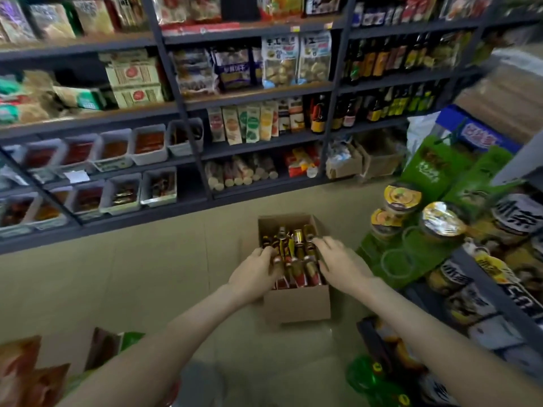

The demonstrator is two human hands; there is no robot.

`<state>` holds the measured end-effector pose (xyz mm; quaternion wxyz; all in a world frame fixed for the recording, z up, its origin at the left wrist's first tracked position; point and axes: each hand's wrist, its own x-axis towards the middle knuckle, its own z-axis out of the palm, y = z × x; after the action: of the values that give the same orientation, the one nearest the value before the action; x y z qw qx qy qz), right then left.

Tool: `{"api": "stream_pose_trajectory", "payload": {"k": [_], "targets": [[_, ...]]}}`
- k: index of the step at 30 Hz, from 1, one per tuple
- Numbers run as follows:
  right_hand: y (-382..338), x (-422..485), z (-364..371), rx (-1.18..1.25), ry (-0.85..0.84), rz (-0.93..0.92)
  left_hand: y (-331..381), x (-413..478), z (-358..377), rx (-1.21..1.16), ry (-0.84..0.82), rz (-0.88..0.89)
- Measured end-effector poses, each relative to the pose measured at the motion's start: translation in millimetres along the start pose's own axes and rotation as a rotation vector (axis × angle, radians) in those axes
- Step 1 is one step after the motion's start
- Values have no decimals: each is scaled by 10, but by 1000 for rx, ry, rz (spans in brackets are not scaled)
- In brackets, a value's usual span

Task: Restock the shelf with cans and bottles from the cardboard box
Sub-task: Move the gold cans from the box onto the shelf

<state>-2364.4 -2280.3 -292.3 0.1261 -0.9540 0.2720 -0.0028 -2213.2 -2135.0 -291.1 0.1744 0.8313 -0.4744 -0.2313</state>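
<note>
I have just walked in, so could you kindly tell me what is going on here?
A person is reaching with both bare hands into the open brown cardboard box on the floor, which is packed with small bottles and cans. The left hand rests among the bottles and the right hand reaches over them, fingers spread. Nothing is lifted out yet.

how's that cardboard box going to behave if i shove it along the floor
Probably heavy for its size: the cardboard box is packed with bottles and cans. It sits low on a smooth floor, so it should slide rather than tip. The bottles look packed close, so a hard shove could knock them together.
</note>
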Motion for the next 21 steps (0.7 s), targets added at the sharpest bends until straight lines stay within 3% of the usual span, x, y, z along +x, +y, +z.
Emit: {"api": "stream_pose_trajectory", "payload": {"k": [7,14,17,21], "targets": [[341,964,394,-106,-82,-60,-351,1107,93,38,-116,-39],[1066,2218,929,-1,-234,-1,-830,2456,405,39,-256,-190],[1416,2852,1260,115,-296,90,-1075,3079,522,88,-279,-255],[1904,3549,2156,319,-345,370,-1700,3963,1143,92,-285,-317]]}}
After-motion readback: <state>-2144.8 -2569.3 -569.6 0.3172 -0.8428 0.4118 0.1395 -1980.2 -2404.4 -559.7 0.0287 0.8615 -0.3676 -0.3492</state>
